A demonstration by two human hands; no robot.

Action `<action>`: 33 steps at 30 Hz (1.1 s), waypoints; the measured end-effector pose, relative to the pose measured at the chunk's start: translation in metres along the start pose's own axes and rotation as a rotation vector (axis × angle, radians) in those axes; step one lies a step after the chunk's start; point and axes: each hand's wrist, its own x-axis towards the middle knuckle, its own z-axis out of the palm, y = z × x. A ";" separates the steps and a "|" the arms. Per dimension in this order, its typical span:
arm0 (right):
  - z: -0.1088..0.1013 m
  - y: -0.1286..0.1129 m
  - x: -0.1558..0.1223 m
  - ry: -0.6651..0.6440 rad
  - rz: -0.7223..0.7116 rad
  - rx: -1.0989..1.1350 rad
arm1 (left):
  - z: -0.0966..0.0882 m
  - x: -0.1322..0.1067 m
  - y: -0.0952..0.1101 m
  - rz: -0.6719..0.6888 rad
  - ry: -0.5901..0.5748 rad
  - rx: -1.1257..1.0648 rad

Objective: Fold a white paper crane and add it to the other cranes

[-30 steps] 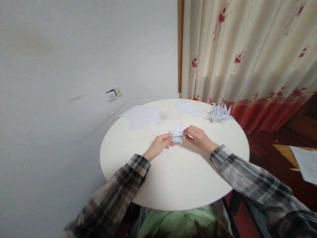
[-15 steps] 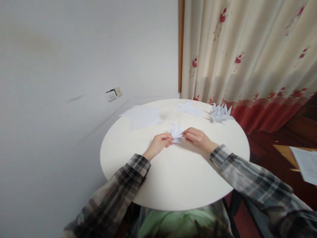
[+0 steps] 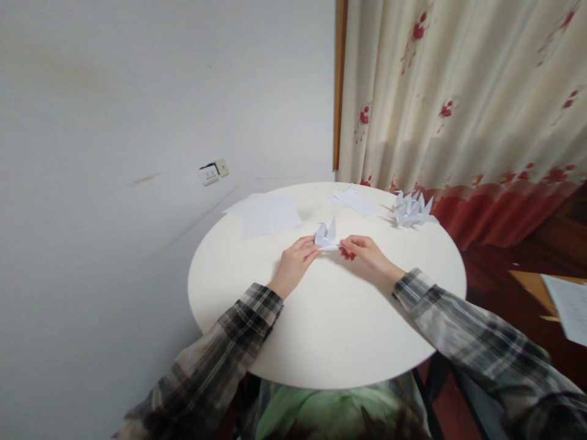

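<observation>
A white folded paper crane (image 3: 326, 236) is held between my two hands just above the round white table (image 3: 339, 324). My left hand (image 3: 297, 260) is closed on its left side, thumb and fingers pinching the paper. With thumb and fingertips together, my right hand (image 3: 363, 252) grips the crane's right end. Two pointed parts of the crane stick upward. Part of its lower body is hidden by my left fingers.
White paper sheets (image 3: 270, 215) lie at the table's back left. Smaller paper pieces (image 3: 354, 200) rest at the back middle. Several folded paper cranes (image 3: 411, 209) cluster at the back right. A wall with a socket (image 3: 210, 175) borders the left, a curtain (image 3: 458, 122) the right.
The crane has tilted, so its lower flap no longer hangs down below my fingers. My left hand has risen slightly on its side, and my right fingers have curled under. The view shifted slightly.
</observation>
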 end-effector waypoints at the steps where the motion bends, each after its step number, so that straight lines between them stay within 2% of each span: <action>1: 0.000 0.000 0.001 -0.012 0.028 0.012 | 0.000 0.000 0.000 0.030 0.004 0.020; 3: 0.000 0.002 0.001 -0.018 0.052 0.016 | 0.000 0.000 0.000 0.063 0.009 0.027; 5: 0.000 0.003 0.001 0.001 0.012 0.004 | 0.001 0.000 -0.001 0.044 0.005 -0.019; 8: -0.002 0.005 0.000 0.027 -0.153 -0.092 | 0.003 0.000 -0.002 -0.054 -0.012 -0.135; 15: -0.005 -0.001 -0.007 0.008 -0.513 -0.509 | 0.004 0.003 -0.006 -0.371 -0.016 -0.421; 22: -0.006 0.004 -0.007 0.041 -0.767 -0.700 | 0.009 0.001 -0.012 -0.523 -0.131 -0.528; 27: -0.011 0.007 -0.006 0.031 -0.879 -0.837 | 0.006 0.002 -0.007 -0.637 -0.197 -0.594; 33: -0.013 -0.005 -0.011 -0.056 -0.944 -0.943 | 0.000 0.004 0.000 -0.720 -0.256 -0.669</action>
